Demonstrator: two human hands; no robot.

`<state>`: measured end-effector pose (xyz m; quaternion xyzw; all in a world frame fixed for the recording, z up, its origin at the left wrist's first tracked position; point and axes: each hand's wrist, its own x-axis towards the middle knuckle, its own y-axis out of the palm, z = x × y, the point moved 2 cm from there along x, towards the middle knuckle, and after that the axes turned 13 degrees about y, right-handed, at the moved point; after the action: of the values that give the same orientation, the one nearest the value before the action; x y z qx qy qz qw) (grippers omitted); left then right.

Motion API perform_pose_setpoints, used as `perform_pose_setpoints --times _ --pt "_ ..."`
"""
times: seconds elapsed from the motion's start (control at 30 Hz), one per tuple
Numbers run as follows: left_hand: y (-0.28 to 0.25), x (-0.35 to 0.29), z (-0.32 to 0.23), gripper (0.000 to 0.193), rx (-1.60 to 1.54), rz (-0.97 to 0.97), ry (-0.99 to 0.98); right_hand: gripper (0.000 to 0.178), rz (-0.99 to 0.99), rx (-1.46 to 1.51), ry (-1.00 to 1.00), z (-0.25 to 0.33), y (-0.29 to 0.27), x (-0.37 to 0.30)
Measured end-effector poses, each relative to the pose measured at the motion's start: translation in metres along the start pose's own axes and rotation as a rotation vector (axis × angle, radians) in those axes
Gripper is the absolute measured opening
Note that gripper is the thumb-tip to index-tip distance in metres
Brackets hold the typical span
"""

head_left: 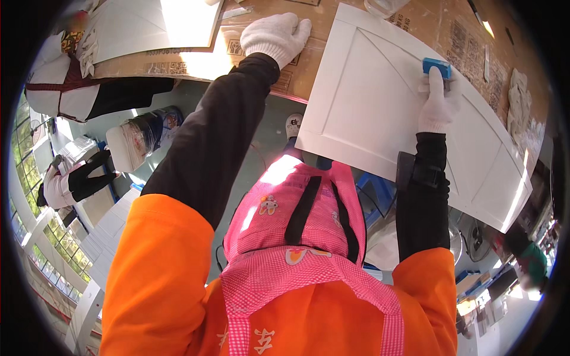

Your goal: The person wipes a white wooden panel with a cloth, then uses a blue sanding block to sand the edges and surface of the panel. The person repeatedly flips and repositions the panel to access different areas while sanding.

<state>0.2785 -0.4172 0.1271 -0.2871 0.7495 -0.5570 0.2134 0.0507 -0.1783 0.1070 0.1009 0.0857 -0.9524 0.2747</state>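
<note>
My right hand (438, 104), in a white knit glove, grips a small blue block (436, 68), which looks like a sanding block. It presses the block on the face of a large white panel (368, 113) with raised framing and a diagonal strip. The panel lies slantwise on the table and overhangs its near edge. To the left of the panel, my left hand (274, 37), also gloved, rests on the cardboard-covered table (297, 77). Its fingers are curled, the thumb stands a little apart, and its palm is hidden.
Another white panel (148, 29) lies at the far left. A loose white glove (518, 104) is on the cardboard at right, and a clear plastic container (385, 7) stands beyond my panel. Two people work at left. A fan (475, 240) stands below the panel.
</note>
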Motion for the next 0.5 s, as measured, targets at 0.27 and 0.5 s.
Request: perform_pose_setpoints --times 0.27,0.5 --pt "0.019 0.004 0.004 0.051 0.037 0.031 0.036 0.022 0.511 -0.697 0.028 0.027 0.022 -0.16" --pt "0.013 0.008 -0.001 0.037 -0.061 -0.01 0.119 0.025 0.507 -0.794 -0.237 0.025 0.068 -0.177"
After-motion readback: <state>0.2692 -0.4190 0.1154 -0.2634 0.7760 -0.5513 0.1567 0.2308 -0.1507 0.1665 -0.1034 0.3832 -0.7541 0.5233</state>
